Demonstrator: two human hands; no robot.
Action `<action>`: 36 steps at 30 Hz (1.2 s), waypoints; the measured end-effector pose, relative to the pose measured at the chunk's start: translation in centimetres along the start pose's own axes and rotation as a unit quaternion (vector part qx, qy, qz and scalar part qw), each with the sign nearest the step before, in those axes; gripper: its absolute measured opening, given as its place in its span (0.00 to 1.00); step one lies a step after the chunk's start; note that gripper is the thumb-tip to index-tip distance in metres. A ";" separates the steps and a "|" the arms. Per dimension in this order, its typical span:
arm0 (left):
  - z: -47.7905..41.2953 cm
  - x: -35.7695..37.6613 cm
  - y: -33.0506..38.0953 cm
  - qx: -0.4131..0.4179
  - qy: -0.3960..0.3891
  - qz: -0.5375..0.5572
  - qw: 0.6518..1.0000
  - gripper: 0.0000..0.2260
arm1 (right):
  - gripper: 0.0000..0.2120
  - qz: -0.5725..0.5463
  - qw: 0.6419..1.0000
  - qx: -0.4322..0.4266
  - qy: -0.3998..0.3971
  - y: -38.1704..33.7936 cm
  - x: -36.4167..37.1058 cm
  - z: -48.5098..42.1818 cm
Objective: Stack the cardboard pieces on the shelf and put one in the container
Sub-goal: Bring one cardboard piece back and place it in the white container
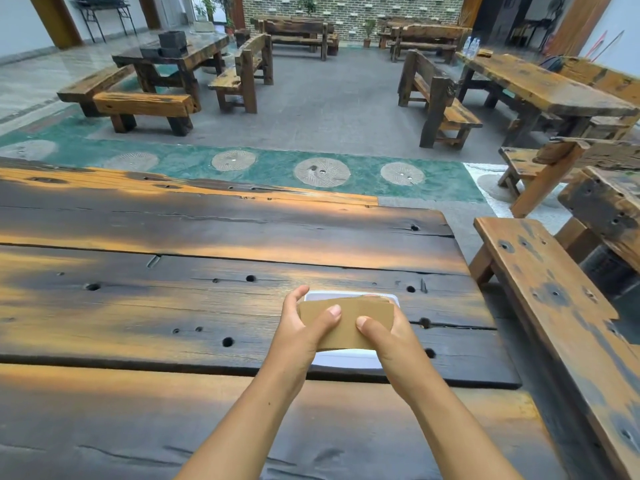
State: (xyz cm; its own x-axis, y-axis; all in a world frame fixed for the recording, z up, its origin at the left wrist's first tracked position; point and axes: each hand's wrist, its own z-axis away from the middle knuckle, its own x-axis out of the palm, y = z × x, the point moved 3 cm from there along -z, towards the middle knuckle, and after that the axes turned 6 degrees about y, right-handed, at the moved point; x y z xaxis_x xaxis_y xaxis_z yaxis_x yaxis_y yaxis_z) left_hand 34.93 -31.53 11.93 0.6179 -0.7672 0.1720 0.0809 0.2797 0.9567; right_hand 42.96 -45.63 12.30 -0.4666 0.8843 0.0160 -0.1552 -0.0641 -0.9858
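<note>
Probably a rustic dining hall: rows of heavy wooden tables (pixel 540 83) and benches (pixel 142 105).

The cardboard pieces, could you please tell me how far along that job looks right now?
Nothing looks finished yet. Both the left hand and right hand grip the cardboard pieces as one bundle, held directly over the white container on the wooden table. Whether anything already lies in the container is hidden. No shelf is in view, so stacking there and dropping one piece in both seem left.
</note>
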 end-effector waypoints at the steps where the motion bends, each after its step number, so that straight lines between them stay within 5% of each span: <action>1: 0.1 0.1 -0.1 0.009 0.005 0.003 1.000 0.36 | 0.16 0.001 1.000 -0.002 0.003 0.0 0.0 0.1; 9: -0.5 -0.3 0.1 0.023 -0.016 -0.016 0.999 0.27 | 0.16 0.038 0.998 0.019 -0.049 -1.0 -0.3 -0.1; 16: -0.9 -0.3 -0.7 -0.013 -0.044 0.032 0.998 0.38 | 0.13 0.018 1.000 0.010 -0.023 -0.5 -0.4 -0.3; 29: -2.9 0.8 -2.9 -0.085 -0.023 0.043 0.995 0.34 | 0.22 -0.039 0.996 0.076 0.013 3.1 -1.5 -2.7; 36: -6.2 1.3 -5.5 -0.168 -0.024 0.083 0.982 0.03 | 0.22 -0.053 0.989 0.137 0.026 5.9 -2.8 -7.1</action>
State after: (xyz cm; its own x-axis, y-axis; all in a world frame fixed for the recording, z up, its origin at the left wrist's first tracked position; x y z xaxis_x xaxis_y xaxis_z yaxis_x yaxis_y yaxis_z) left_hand 40.12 -30.55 5.43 0.6079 -0.7190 0.3369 0.2416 0.5716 0.7841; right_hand 49.54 -45.21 5.29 -0.3907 0.9148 0.1019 -0.4338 -0.0854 -0.8969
